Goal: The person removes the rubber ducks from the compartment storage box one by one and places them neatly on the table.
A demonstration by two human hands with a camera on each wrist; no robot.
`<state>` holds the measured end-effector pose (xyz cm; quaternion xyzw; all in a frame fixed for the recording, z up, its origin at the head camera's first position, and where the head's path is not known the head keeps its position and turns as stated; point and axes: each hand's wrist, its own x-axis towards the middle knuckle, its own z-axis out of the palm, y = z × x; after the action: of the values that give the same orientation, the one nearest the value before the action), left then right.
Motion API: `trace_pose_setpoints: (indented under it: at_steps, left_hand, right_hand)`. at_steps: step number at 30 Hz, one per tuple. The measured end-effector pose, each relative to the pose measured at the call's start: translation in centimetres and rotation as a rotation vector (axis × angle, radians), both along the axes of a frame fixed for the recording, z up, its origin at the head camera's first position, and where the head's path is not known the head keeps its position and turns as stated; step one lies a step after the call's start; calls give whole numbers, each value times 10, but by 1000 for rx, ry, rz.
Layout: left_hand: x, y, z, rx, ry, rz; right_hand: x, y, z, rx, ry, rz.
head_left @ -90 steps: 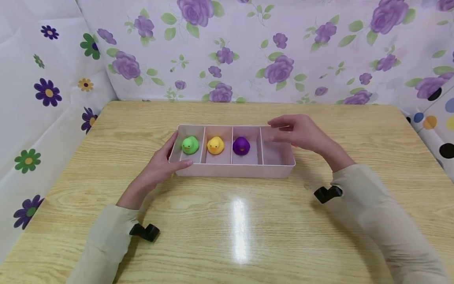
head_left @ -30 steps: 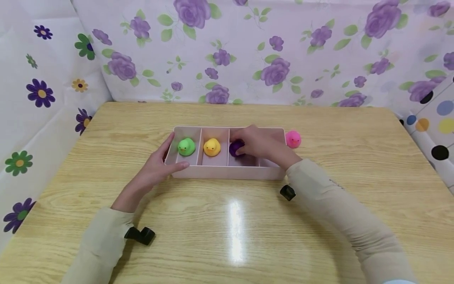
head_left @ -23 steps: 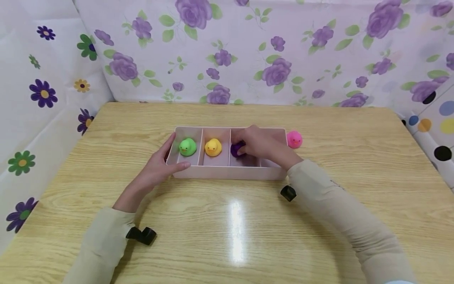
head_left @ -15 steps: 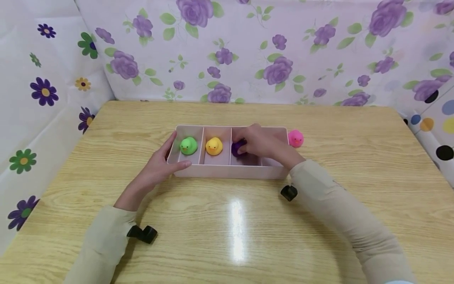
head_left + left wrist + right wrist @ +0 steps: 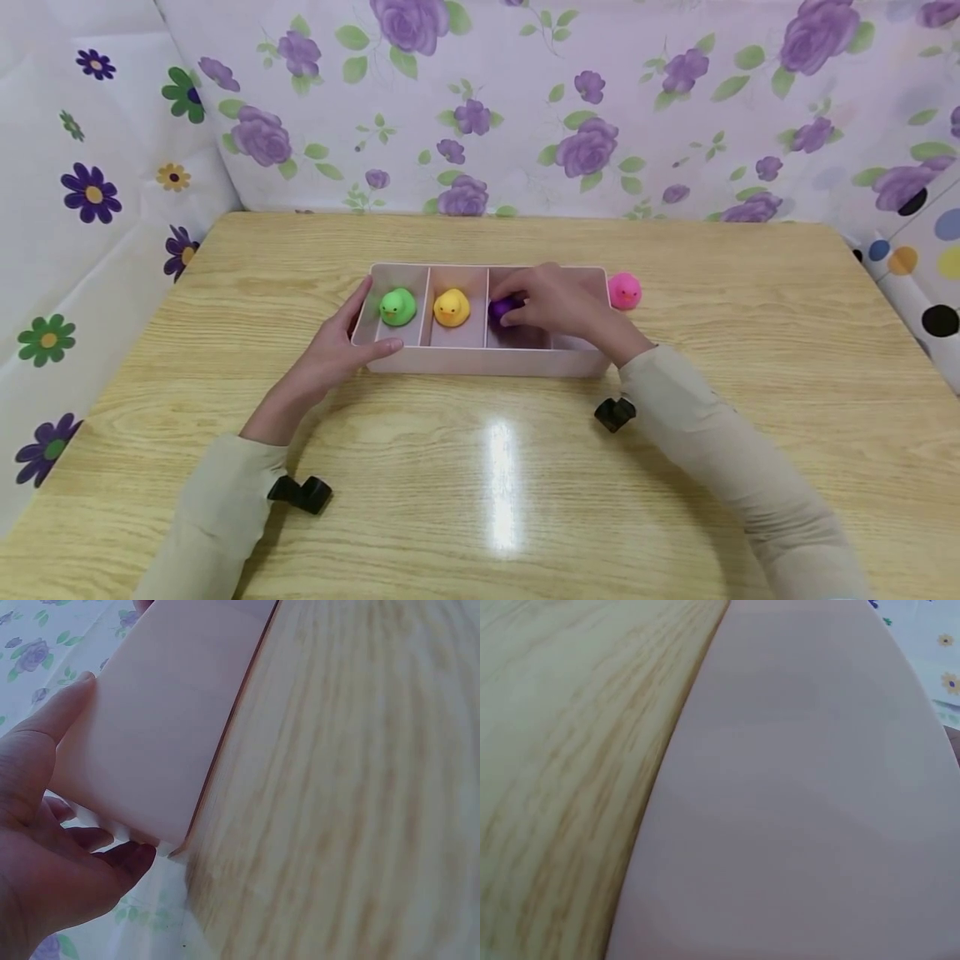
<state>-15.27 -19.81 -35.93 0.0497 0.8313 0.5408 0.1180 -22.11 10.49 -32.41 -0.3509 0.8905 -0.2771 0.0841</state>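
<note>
A long pale pink box [image 5: 480, 362] with several compartments in a row lies on the table. My left hand [image 5: 332, 354] grips its left end, thumb over the front rim; the left wrist view shows the fingers [image 5: 135, 859] bent around that end. Inside, a green rubber duck [image 5: 397, 307] sits in the leftmost compartment and a yellow rubber duck [image 5: 452, 308] in the one beside it. In the third, my right hand [image 5: 558, 304] pinches a purple rubber duck [image 5: 502, 312], partly covering it. The right wrist view shows only the box's wall [image 5: 795, 787] and tabletop.
A pink rubber duck [image 5: 625, 291] stands on the wooden table [image 5: 420, 467] just outside the box's right end. Flowered cloth [image 5: 510, 108] hangs behind the table, with more patterned cloth at both sides.
My right hand has moved left from above the rightmost compartment to the purple duck and taken hold of it. The pink duck, earlier mostly behind that hand, now shows. The left hand keeps its grip.
</note>
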Motion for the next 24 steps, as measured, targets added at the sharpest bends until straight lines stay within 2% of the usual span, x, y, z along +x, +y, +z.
trace_pose_setpoints:
  at_steps: [9,19,24]
  left_hand:
    - [0,0,0,4,0,-2]
    - [-1,-1,-2,9,6,-7]
    - [-1,-1,-3,15,9,-7]
  right_hand:
    - [1,7,10,-36,-106,-110]
    - [3,18,17,-142,-127,-113]
    - [3,22,18,-181,-99,-109]
